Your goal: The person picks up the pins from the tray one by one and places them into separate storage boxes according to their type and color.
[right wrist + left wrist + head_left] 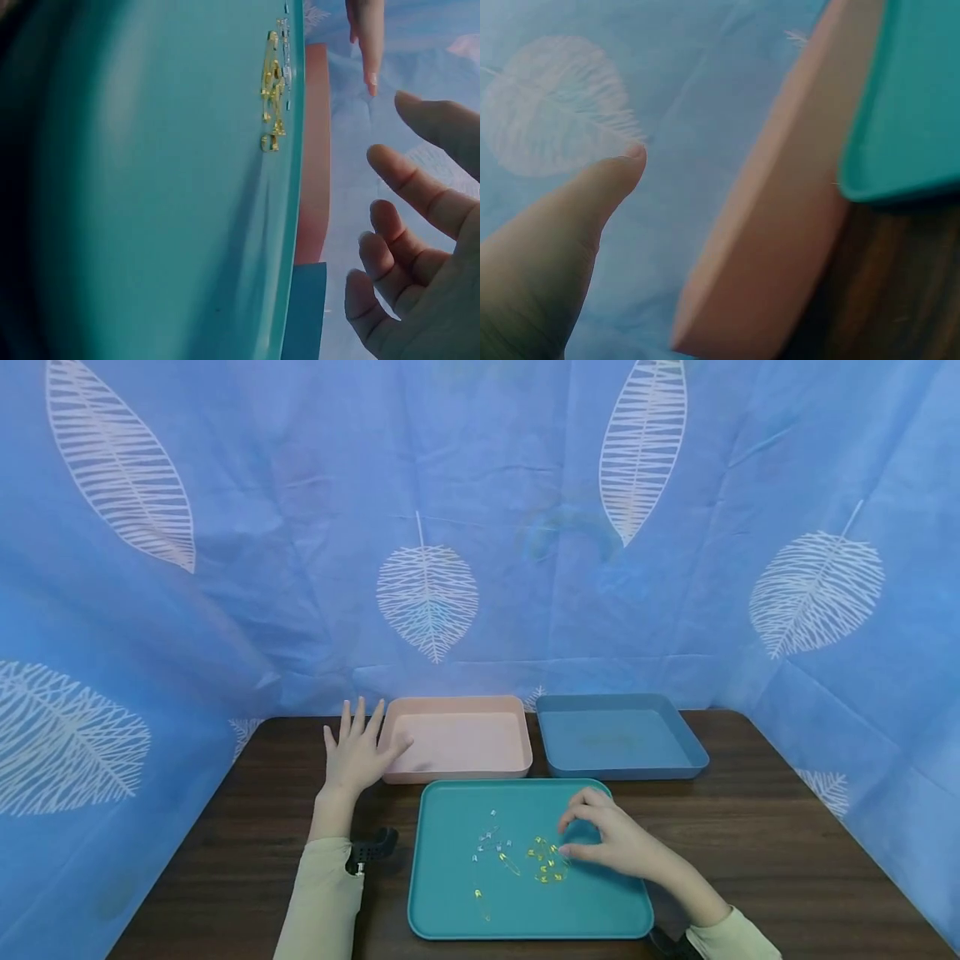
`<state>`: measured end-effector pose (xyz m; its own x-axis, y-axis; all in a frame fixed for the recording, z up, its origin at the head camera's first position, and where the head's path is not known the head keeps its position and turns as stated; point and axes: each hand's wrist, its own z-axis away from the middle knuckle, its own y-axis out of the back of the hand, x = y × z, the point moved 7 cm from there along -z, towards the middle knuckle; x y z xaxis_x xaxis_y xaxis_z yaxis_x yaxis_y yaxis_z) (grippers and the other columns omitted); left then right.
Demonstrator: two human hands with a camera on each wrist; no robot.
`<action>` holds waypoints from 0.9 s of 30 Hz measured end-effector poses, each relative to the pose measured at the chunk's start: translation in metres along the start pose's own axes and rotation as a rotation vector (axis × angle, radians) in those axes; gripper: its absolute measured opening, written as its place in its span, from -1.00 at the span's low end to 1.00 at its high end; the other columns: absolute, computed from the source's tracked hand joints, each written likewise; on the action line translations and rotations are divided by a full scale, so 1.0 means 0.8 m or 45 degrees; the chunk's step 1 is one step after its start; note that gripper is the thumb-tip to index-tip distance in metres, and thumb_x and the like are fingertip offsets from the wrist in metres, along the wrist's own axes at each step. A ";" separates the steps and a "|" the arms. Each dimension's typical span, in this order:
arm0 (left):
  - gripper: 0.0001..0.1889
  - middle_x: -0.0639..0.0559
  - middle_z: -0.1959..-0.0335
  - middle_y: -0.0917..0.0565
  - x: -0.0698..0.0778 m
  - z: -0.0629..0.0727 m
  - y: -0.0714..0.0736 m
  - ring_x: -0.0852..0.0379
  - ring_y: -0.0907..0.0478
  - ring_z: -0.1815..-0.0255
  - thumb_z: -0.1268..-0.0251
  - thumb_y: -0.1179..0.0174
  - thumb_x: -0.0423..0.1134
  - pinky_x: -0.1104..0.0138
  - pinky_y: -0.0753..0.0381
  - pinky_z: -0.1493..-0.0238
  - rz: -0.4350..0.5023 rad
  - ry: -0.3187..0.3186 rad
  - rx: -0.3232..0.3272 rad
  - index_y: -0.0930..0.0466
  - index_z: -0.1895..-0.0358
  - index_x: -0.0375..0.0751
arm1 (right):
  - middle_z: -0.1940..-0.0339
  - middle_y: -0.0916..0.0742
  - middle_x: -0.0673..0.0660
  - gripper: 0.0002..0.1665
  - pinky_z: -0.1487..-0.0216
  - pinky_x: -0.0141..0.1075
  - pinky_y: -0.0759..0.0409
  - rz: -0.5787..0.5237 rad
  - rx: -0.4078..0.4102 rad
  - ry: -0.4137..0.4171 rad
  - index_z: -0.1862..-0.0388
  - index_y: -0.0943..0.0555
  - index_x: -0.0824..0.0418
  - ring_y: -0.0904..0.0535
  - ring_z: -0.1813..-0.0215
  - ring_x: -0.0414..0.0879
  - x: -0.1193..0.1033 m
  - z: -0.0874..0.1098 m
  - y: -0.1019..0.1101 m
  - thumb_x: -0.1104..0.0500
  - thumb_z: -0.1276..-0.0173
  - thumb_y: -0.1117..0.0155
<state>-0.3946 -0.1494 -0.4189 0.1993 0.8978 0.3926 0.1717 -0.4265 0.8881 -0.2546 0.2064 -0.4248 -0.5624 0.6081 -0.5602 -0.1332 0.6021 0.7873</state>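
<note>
A teal tray [600, 910] holds a cluster of yellow safety pins [546, 868] and, left of them, a looser group of silver safety pins [491, 842]. Two more yellow pins lie apart, one beside the silver group and one nearer the front. Over the tray's right half is my right hand [613, 837], thumb and fingers curved with a gap between them, close to the yellow cluster. In the right wrist view nothing shows between those fingers. My left hand [354, 762] has its fingers spread beside the pink tray [456, 775], the thumb overlapping that tray's left side.
Behind the teal tray, the pink tray stands at the left and a blue tray [626, 772] at the right. All three are on a dark wooden table [757, 827]. A blue cloth [525, 610] with white leaf prints hangs around the table's back and sides.
</note>
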 end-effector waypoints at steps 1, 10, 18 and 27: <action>-0.01 -0.13 -0.63 0.27 -0.002 0.000 -0.005 -0.17 0.49 -0.63 -0.20 0.03 0.49 -0.39 0.47 -0.41 0.004 0.004 -0.010 0.19 -0.59 0.16 | 0.13 -0.50 -0.11 -0.84 0.11 -0.23 -0.43 0.006 -0.013 -0.018 0.23 -0.65 -0.03 -0.39 0.10 -0.07 0.001 0.000 -0.002 0.01 -0.25 -0.41; 0.01 -0.15 -0.62 0.29 -0.005 0.001 -0.040 -0.16 0.55 -0.62 -0.23 0.05 0.48 -0.43 0.50 -0.37 0.024 0.014 -0.070 0.37 -0.58 0.21 | 0.18 -0.43 -0.06 -0.83 0.07 -0.25 -0.31 0.066 -0.074 -0.125 0.38 -0.65 -0.07 -0.22 0.08 -0.12 0.007 0.001 -0.010 0.01 -0.12 -0.50; -0.01 -0.15 -0.62 0.28 -0.006 0.002 -0.053 -0.20 0.51 -0.62 -0.26 0.05 0.45 -0.43 0.43 -0.39 0.004 0.049 -0.128 0.33 -0.59 0.14 | 0.23 -0.44 -0.07 -0.81 0.14 -0.29 -0.29 0.226 -0.084 -0.192 0.48 -0.65 -0.09 -0.21 0.15 -0.15 0.011 0.001 -0.015 0.04 -0.05 -0.55; -0.02 -0.14 -0.63 0.26 -0.008 0.002 -0.062 -0.24 0.43 -0.62 -0.24 0.09 0.49 -0.43 0.37 -0.39 0.009 0.040 -0.125 0.25 -0.59 0.15 | 0.29 -0.43 -0.07 -0.72 0.20 -0.30 -0.29 0.341 -0.032 -0.249 0.61 -0.57 -0.10 -0.22 0.20 -0.13 0.004 -0.001 -0.017 0.10 0.01 -0.58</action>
<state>-0.4031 -0.1345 -0.4656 0.1697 0.8985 0.4047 0.0749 -0.4213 0.9038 -0.2555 0.1995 -0.4370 -0.4129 0.8324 -0.3695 -0.0233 0.3960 0.9180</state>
